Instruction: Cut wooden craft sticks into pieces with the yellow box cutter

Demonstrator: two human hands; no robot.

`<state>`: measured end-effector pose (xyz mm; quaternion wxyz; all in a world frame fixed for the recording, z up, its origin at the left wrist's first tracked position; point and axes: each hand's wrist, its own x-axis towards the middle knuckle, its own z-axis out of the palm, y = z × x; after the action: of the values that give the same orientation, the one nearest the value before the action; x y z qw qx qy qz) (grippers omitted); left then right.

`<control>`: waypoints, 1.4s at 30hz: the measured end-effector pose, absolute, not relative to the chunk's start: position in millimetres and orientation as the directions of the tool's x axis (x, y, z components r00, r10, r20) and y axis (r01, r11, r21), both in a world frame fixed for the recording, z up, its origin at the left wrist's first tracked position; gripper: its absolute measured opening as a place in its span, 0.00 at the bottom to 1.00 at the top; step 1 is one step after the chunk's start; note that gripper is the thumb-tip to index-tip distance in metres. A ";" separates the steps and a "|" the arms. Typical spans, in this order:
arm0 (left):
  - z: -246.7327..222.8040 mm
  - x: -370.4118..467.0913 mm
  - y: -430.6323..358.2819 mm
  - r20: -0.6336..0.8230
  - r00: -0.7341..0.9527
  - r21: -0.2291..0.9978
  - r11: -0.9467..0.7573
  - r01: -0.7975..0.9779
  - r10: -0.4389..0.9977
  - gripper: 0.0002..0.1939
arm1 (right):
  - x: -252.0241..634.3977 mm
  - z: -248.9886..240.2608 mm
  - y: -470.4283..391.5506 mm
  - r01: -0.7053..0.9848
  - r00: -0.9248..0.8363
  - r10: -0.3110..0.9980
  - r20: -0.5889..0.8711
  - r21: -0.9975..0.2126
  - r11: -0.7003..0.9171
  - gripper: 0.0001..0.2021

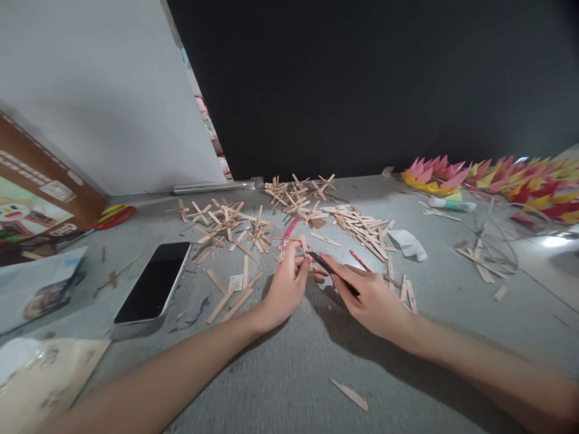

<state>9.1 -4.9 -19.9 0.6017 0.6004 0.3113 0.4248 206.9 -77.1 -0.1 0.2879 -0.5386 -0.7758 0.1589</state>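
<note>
Left hand (pixel 286 280) is curled, thumb and fingers pinching a short wooden stick (pixel 304 243) that pokes up past the fingertips. Right hand (pixel 371 296) is closed round a slim black tool (pixel 322 263), its tip angled at the left fingers. Can't tell from here if tip and stick touch; other left fingers show just behind them. Both hands sit over the middle of the bench (pixel 271 386).

Right by the left hand: a pink strip (pixel 291 229) with a clear end, pointing away. Just past the right hand: a red pencil (pixel 360 260), part hidden.

Next ring out: heap of loose flat sticks (pixel 362 230) beyond the right hand, crumpled white paper (pixel 409 244) at its right edge. Sticks crossed into star shapes (pixel 226 218) bunch up beyond the left hand, more at the back. Few loose sticks left of the left wrist, small pale green piece (pixel 236 281) among them. One pointed sliver (pixel 350 395) lies at the near side.

Further left: phone (pixel 154 283), dark screen up, then a brown box (pixel 85 196) with red-and-yellow handles (pixel 116 216) beside it. Far right: pink, yellow and red folded-paper pieces (pixel 436 173), with a white-and-green tube (pixel 452 205) in front. Black panel (pixel 371 84) stands behind everything.
</note>
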 end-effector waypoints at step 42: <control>-11.6 6.4 -5.8 0.187 0.434 0.982 -0.154 -0.111 0.881 0.17 | 204.5 3.0 -67.4 0.016 -0.220 0.963 -0.156 -0.988 -0.156 0.30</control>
<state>6.4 -5.8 -11.6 0.5725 0.6239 0.3088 0.4333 204.5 -67.4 3.0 0.4009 -0.4787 -0.5111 0.5907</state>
